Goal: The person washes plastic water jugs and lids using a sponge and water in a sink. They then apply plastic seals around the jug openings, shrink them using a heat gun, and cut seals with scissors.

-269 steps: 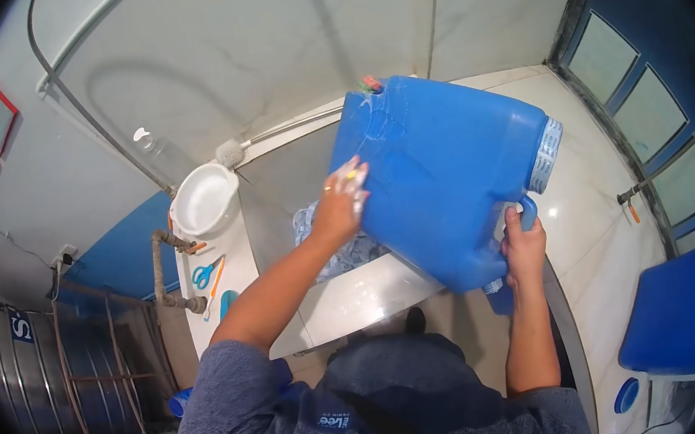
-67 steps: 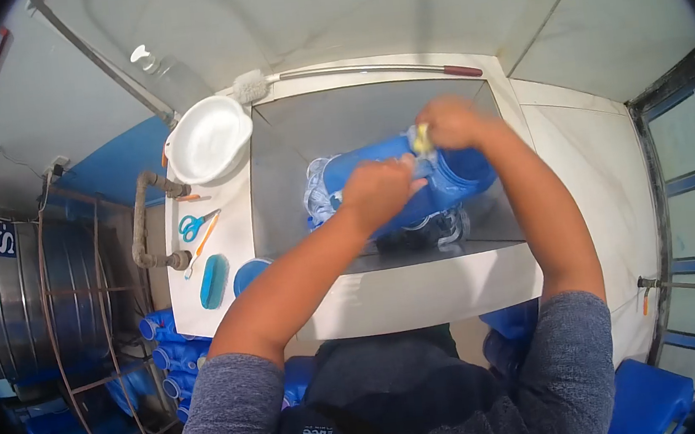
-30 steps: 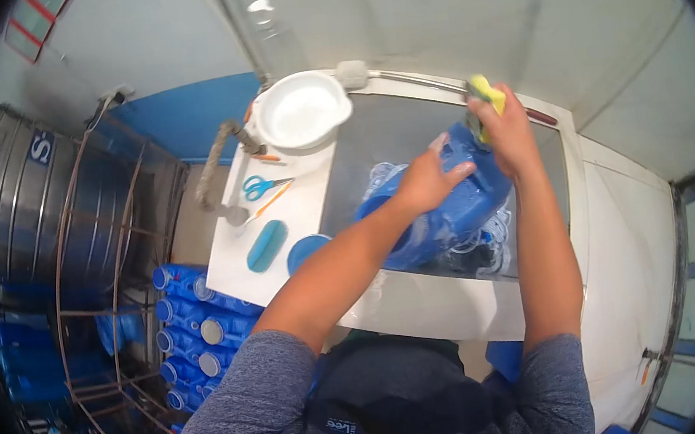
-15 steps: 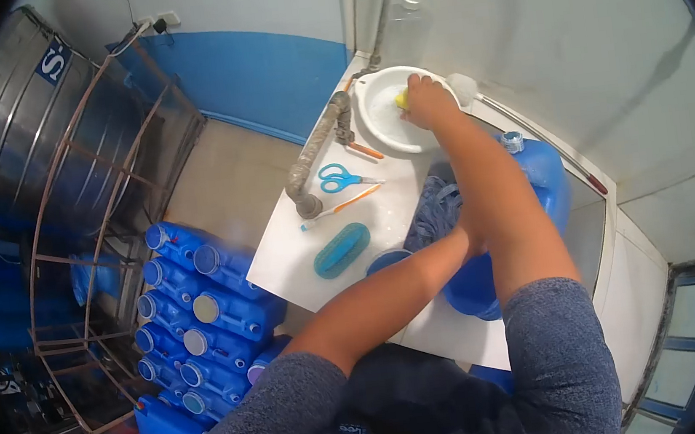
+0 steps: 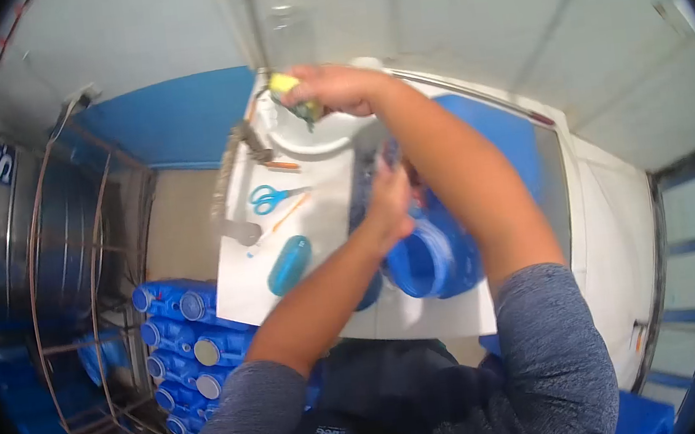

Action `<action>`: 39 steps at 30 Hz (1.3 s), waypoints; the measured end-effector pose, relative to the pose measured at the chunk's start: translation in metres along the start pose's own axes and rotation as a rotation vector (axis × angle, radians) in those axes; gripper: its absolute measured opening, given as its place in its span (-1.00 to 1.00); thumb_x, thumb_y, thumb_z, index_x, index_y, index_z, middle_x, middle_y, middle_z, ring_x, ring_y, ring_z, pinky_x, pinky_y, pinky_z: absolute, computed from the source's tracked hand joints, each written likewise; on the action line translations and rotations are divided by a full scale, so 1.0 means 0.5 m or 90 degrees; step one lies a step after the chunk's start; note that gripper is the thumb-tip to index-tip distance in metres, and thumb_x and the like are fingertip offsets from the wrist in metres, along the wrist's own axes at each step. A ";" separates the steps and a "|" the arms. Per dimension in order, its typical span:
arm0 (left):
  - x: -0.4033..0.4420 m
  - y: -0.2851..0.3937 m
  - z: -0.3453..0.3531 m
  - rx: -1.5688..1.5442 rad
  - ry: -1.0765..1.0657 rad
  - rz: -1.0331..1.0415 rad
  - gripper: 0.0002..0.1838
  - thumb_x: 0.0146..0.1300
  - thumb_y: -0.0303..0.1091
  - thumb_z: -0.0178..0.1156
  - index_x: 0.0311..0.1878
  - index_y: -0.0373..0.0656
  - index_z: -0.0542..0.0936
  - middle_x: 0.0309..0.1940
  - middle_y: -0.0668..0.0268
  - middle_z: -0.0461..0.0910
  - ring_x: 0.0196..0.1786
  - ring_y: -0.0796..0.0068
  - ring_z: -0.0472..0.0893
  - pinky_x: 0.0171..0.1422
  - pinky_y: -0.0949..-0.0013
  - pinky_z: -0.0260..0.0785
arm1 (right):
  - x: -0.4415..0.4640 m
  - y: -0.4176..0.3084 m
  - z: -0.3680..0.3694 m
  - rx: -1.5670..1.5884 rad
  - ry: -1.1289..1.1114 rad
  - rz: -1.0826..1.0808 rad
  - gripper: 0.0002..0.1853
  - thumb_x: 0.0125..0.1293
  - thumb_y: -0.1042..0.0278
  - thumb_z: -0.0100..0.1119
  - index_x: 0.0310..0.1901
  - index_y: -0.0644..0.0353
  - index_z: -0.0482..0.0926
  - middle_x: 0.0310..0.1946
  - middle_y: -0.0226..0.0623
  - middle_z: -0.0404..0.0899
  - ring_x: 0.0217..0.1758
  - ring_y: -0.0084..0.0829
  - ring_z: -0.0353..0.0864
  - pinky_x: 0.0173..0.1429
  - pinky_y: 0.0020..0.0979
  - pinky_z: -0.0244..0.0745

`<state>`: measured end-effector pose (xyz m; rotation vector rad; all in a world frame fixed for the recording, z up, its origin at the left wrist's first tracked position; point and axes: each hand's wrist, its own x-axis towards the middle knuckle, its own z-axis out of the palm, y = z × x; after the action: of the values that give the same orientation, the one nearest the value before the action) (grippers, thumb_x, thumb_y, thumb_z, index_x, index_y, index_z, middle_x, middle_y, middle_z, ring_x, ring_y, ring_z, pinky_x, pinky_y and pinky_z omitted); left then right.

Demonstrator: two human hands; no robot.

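Observation:
My right hand [image 5: 332, 90] grips a yellow and green sponge [image 5: 285, 84] above the white basin [image 5: 318, 142]. Lower down, my left hand [image 5: 392, 199] is closed near the top of the blue jug [image 5: 491, 130]; blur hides exactly what its fingers hold. The jug lies in the sink, its wide round mouth [image 5: 417, 264] facing me. My right forearm crosses over the jug and covers part of it.
Blue-handled scissors [image 5: 268, 199], an orange and white brush [image 5: 289, 213] and a teal scrubber [image 5: 289, 265] lie on the left counter [image 5: 241, 292]. A long-handled brush rests along the back edge. Stacked blue jugs [image 5: 165, 338] stand at lower left, beside a metal rack.
My right hand went from the jug into the basin with the sponge, and is now lifted above the basin's left side. The jug has turned in the sink, and the view has shifted.

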<state>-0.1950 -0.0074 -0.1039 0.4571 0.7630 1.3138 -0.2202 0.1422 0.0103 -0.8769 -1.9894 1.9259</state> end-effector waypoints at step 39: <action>-0.017 -0.143 0.027 0.335 0.054 -0.038 -0.60 0.59 0.07 -0.05 -0.05 -0.11 0.44 -0.59 0.47 0.33 -0.63 0.64 0.32 -0.59 0.47 0.25 | -0.751 0.231 0.114 -0.798 0.680 -0.069 -0.66 0.29 0.20 0.19 0.07 0.00 0.73 0.06 -0.13 0.67 0.21 -0.08 0.58 0.37 0.05 0.40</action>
<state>-0.1367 -0.0300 -0.1422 0.7931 1.1914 1.0735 0.0749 -0.1217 -0.0196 -1.4820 -2.1228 -0.2198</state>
